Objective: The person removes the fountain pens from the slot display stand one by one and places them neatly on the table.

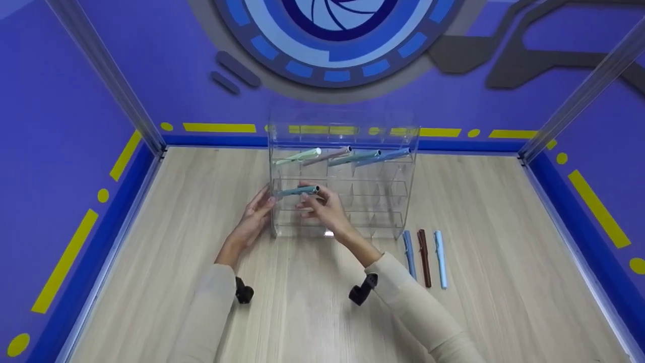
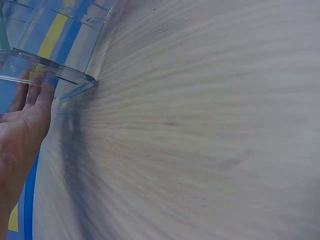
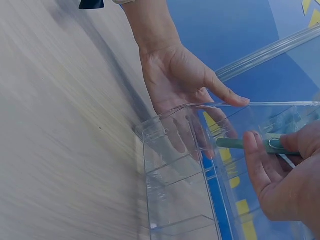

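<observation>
A clear acrylic pen rack (image 1: 363, 189) with several tiers stands on the table. My left hand (image 1: 253, 219) rests against its left side, fingers extended along the clear wall (image 2: 75, 82) in the left wrist view. With thumb and fingers, my right hand (image 1: 325, 209) pinches a teal pen (image 1: 300, 191) at the left of a middle tier. The right wrist view shows this pen (image 3: 230, 143) between the right fingers, close to the rack's side wall. On a higher tier lie a light green pen (image 1: 300, 156), a mauve pen (image 1: 327, 155), a dark teal pen (image 1: 355, 158) and a blue pen (image 1: 385, 157).
Right of the rack, a slate-blue pen (image 1: 409, 254), a brown pen (image 1: 424, 258) and a light blue pen (image 1: 441, 259) lie side by side on the wooden table (image 1: 504, 282). Blue-purple panels (image 1: 60, 126) enclose the table at the back and sides.
</observation>
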Demonstrator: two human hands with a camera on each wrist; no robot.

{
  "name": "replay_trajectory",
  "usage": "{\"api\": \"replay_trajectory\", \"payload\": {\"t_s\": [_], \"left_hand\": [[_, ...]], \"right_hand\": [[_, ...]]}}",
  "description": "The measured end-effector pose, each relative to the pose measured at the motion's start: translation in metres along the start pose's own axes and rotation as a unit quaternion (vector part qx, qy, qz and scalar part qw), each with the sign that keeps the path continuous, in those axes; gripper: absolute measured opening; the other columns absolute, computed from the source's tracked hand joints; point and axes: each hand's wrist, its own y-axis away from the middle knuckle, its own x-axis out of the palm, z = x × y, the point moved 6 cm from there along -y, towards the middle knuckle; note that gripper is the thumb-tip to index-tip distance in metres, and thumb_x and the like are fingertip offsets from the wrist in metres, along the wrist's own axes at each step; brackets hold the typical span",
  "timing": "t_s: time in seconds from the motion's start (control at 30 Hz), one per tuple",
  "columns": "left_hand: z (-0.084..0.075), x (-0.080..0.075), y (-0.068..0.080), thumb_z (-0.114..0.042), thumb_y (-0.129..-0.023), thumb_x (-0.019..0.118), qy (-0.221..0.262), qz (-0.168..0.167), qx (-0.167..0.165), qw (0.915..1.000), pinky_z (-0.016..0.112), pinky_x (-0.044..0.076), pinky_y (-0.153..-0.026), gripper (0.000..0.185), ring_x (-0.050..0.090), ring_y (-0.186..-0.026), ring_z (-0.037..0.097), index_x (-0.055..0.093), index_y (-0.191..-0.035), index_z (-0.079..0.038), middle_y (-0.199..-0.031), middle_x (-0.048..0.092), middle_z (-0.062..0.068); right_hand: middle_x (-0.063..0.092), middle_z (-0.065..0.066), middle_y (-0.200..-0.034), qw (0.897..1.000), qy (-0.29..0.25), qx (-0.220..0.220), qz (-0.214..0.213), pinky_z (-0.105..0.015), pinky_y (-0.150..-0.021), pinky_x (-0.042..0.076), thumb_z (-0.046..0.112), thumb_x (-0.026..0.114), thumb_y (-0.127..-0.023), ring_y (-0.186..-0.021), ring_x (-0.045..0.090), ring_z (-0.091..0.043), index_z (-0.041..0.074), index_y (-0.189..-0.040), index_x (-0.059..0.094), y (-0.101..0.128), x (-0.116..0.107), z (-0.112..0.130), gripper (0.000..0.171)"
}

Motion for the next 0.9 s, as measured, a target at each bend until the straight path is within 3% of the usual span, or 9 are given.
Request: {"api": "replay_trajectory", "payload": {"t_s": [0.3, 0.57, 0.77, 0.9], "left_hand": [[-0.001, 0.000, 0.001, -0.030, -0.109, 0.051, 0.006, 0.003, 0.008, 1.0000, 0.048, 0.021, -0.129, 0.067, 0.020, -0.159, 0.029, 0.017, -0.165, -0.018, -0.173, 0.012, 0.008], [-0.003, -0.003, 0.001, -0.028, -0.110, 0.049, 0.007, 0.002, 0.007, 0.9999, 0.049, 0.022, -0.129, 0.066, 0.019, -0.159, 0.031, 0.015, -0.165, -0.017, -0.173, 0.009, 0.008], [-0.003, 0.000, 0.001, -0.030, -0.110, 0.047, -0.003, 0.005, 0.009, 0.9999, 0.048, 0.023, -0.129, 0.066, 0.020, -0.159, 0.033, 0.014, -0.165, -0.017, -0.173, 0.010, 0.010], [-0.002, 0.001, 0.001, -0.028, -0.110, 0.047, 0.001, 0.005, 0.013, 0.9999, 0.049, 0.023, -0.129, 0.065, 0.020, -0.159, 0.034, 0.015, -0.165, -0.016, -0.173, 0.011, 0.011]], "right_hand": [[0.069, -0.023, -0.126, 1.000, 0.000, -0.010, -0.010, -0.046, -0.083, 0.064, 0.006, 0.056, -0.105, -0.092, 0.075, -0.021, 0.000, -0.138, 0.060, 0.006, -0.011, 0.002, 0.034], [0.063, -0.026, -0.134, 0.999, -0.015, -0.041, -0.010, -0.026, -0.076, 0.063, 0.005, 0.056, -0.105, -0.090, 0.073, -0.011, -0.003, -0.140, 0.057, 0.012, -0.019, 0.010, 0.037], [0.063, -0.028, -0.134, 0.996, -0.035, -0.076, -0.028, -0.022, -0.072, 0.062, -0.001, 0.057, -0.102, -0.090, 0.072, -0.011, -0.008, -0.137, 0.056, 0.016, -0.025, 0.017, 0.036], [0.070, -0.018, -0.125, 0.994, -0.029, -0.094, -0.046, -0.023, -0.072, 0.062, -0.002, 0.058, -0.101, -0.090, 0.071, -0.011, -0.008, -0.135, 0.058, 0.020, -0.032, 0.022, 0.034]]}}
